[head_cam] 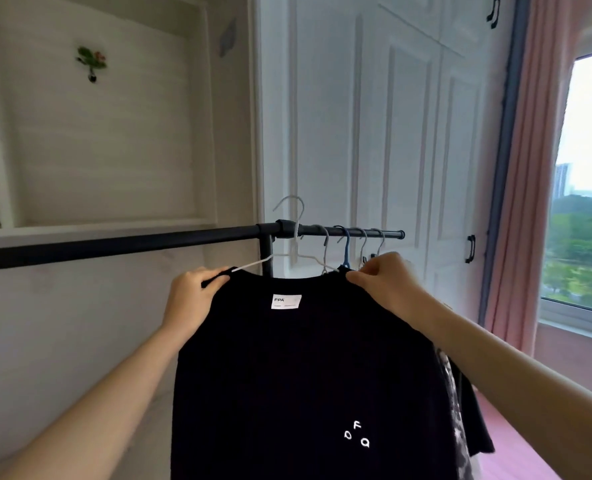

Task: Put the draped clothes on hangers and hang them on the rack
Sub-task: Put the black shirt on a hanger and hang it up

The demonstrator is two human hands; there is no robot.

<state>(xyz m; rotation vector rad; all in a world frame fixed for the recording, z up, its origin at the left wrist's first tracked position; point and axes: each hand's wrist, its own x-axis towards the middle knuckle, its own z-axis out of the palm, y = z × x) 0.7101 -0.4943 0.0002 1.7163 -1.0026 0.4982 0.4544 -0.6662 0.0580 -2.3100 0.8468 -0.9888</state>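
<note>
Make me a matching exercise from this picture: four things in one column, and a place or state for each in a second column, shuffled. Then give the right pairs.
Things
1. black T-shirt
2. white hanger
3. blue hanger
4. pink curtain

Places or states
A. hooked on the black rack rail, right of the white hanger
B. hangs beside the window
C. gripped at both shoulders by the left hand and right hand
D. inside the shirt's neck, hook raised above the rail

Pairs: 1-C, 2-D, 3-A, 4-B

Both hands (192, 299) (388, 282) pinch black shirt (308, 375) shoulders, hanger (289, 233) inside.
</note>
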